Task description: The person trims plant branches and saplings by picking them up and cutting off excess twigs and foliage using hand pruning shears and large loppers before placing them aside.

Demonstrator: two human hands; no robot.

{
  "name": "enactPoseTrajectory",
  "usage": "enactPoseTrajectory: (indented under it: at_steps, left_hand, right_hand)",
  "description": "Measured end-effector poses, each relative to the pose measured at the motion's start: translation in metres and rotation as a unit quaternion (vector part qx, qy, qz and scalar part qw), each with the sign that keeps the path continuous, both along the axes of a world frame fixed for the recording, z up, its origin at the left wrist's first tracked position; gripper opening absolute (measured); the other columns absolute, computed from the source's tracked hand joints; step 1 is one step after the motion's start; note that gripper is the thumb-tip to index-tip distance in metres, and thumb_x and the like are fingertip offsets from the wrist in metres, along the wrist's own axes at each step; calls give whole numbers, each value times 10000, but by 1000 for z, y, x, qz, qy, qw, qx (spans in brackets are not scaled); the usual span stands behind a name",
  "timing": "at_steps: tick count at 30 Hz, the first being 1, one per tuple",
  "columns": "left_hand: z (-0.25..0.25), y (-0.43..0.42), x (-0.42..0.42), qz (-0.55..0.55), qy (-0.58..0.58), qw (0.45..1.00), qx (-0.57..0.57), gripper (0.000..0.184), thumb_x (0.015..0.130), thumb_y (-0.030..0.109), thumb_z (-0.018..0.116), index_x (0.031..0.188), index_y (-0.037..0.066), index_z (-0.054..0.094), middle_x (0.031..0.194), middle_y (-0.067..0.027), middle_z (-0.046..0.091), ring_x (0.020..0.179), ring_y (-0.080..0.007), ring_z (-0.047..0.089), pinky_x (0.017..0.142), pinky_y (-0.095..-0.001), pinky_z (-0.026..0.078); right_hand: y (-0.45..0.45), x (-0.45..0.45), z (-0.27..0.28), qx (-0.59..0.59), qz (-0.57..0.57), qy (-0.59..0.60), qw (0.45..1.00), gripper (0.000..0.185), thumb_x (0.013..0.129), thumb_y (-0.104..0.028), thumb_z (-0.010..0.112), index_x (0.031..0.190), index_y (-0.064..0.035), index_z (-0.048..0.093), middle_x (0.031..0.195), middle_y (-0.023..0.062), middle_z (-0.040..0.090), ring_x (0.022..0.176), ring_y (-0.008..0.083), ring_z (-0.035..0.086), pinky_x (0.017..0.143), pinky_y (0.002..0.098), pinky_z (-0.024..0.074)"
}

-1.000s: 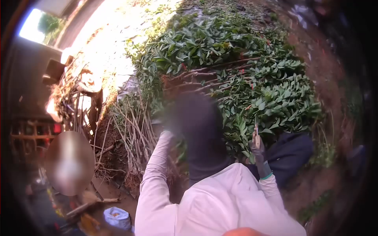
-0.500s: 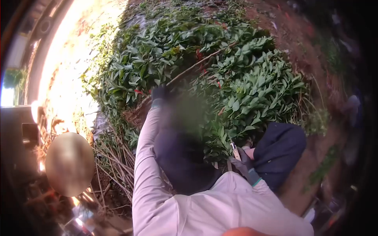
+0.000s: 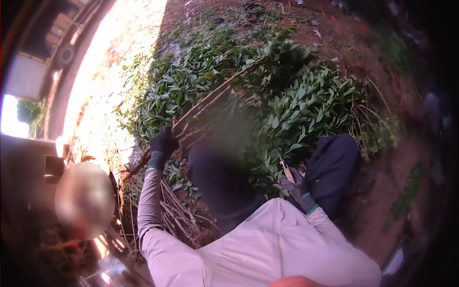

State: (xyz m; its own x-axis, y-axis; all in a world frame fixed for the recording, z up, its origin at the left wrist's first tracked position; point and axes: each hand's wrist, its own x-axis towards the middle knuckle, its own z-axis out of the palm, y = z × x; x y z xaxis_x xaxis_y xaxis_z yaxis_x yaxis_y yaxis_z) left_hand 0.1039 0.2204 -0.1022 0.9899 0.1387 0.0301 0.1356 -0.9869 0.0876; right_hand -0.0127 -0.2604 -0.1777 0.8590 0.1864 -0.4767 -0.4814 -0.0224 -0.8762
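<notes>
A group of long woody stems (image 3: 217, 93) slants up and to the right from the person's left hand (image 3: 164, 145), lying over a heap of leafy branches (image 3: 301, 109). At least two stems can be told apart in the group; they lie too close together for an exact count. Their upper ends run into leaves near the top of the heap, and a darker, root-like end sticks out below and to the left of the hand. The left hand, in a dark glove with a green cuff, is closed around the stems.

The right hand (image 3: 297, 187), gloved the same way, grips one hand tool (image 3: 288, 174) by its tan handle; the metal tip points up toward the leaves, apart from the stems. Whether it has one blade or two is too small to tell.

Two knees in dark trousers (image 3: 334, 160) flank the nearer edge of the heap, the left one partly blurred. One bundle of bare stems (image 3: 177, 210) lies beside the left forearm, its pieces too many and tangled to count. The person wears one pale long-sleeved top (image 3: 287, 239). Farther off, at upper left, are a strip of sunlit ground (image 3: 103, 81) and one round, tyre-like object (image 3: 66, 56).
</notes>
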Motion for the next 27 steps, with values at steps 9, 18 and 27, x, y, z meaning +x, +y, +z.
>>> enactPoseTrajectory:
  at_steps: [9,18,27]
  left_hand:
    - [63,4,-89,-60,17,898,-435,250,827,243,615,736,46,490,633,13,473,617,-75,401,532,-267,353]
    - [78,-14,-131,-8,-79,983,-167,304,839,333,538,772,38,522,636,-176,543,586,-343,535,525,-395,397]
    - [32,-113,-210,11,4,846,-533,142,896,181,508,863,56,566,678,68,482,606,-26,420,513,-193,345]
  right_hand:
    - [0,-4,5,196,-29,-18,980,399,763,-109,657,1124,-58,493,749,-44,467,586,33,411,496,190,338]
    - [-6,10,32,173,-29,-80,981,324,768,-114,611,1070,-63,505,795,-18,514,607,51,457,529,192,372]
    - [36,97,131,297,-27,-222,928,366,805,-18,554,1148,-97,453,942,-25,480,768,78,482,643,232,406]
